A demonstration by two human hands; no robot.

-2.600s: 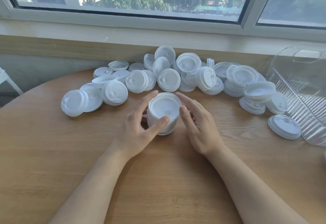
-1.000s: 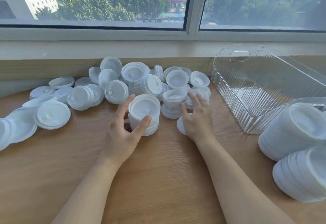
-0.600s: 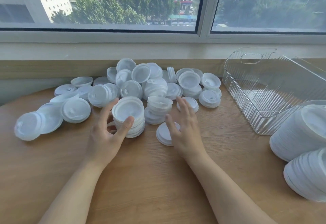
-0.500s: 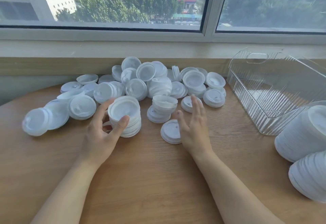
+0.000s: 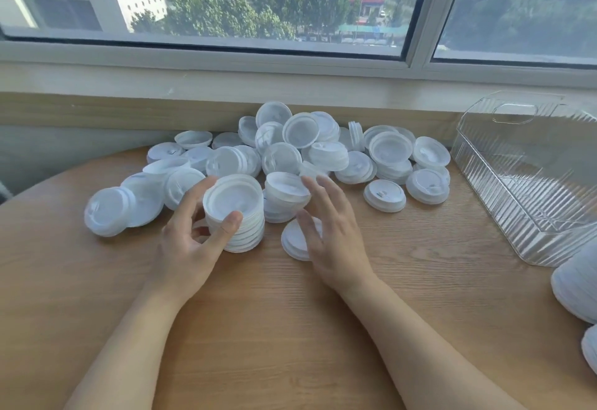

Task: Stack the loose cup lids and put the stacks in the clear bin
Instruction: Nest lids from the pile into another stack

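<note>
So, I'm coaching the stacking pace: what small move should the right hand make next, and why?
Probably lower the right hand onto the flat lid beneath it and pinch it up. Its fingers are spread and empty, while the left hand grips the stack beside it, ready for another lid.

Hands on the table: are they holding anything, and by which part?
The left hand grips the short stack of white plastic cup lids by its sides, thumb in front. The right hand, fingers spread, holds nothing.
</note>
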